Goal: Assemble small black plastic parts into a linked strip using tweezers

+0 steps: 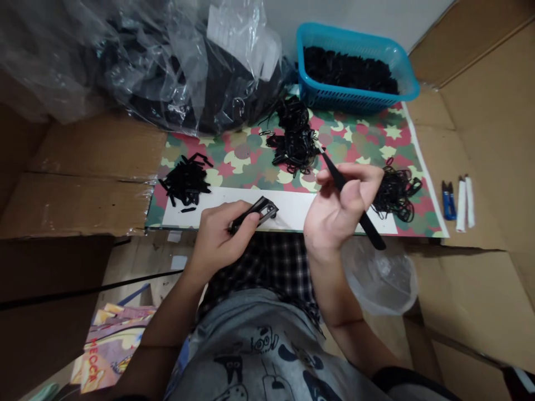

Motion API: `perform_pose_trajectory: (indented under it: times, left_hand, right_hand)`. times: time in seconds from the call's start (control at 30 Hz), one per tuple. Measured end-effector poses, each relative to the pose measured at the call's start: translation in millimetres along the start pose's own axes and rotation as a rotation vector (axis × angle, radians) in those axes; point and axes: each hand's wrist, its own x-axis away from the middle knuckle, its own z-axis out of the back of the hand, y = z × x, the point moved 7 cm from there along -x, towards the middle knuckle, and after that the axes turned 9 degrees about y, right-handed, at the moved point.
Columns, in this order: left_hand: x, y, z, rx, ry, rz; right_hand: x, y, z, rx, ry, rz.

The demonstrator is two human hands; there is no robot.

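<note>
My left hand [223, 234] is closed around a black elongated plastic piece [266, 208]. This piece has an open slot and a small round part at its far end, held just above a white strip. In my right hand [338, 209] is a slim black tool with a narrow pale tip, which looks like tweezers [370, 231]. The tip points up and left, at the edge of a pile of black loops [295, 147]; whether it touches them I cannot tell. Left of my left hand lies a heap of short black strips [186, 179].
More black loops [397, 195] lie at the right. Behind stand a blue basket [355, 97] of black pieces and a large clear plastic bag [188, 72]. Blue-handled cutters [448, 203] and two white sticks [465, 206] rest on cardboard. A clear bin [382, 278] is below the table edge.
</note>
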Motion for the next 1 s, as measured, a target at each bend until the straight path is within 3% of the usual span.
perform_pose_trajectory:
  times: [0.1,0.33,0.53,0.7,0.83,1.0]
  left_hand:
    - [-0.6,6.3,-1.2,0.048,0.02,0.01]
    - [9.9,16.2,-38.1,0.047,-0.065,-0.165]
    - [6.3,9.5,-23.8,0.114,0.005,-0.039]
    - [5.4,12.3,-29.9,0.063,-0.011,-0.118]
    - [5.8,-7.4,-32.1,-0.041,-0.016,0.004]
    - [5.2,-14.7,-25.0,0.03,-0.044,0.088]
  right_hand:
    - [0.2,1.6,4.6,0.083,0.06,0.022]
    - [-4.6,1.3,-7.0,0.064,0.178,0.011]
    - [-9.1,12.6,-10.5,0.069,0.177,0.045]
    - [-2.1,17.9,-16.9,0.179,0.087,0.133]
    - [-6.4,12.0,-14.6,0.19,0.112,0.117]
    - [-12.5,2.0,-11.4,0.096,0.05,0.091]
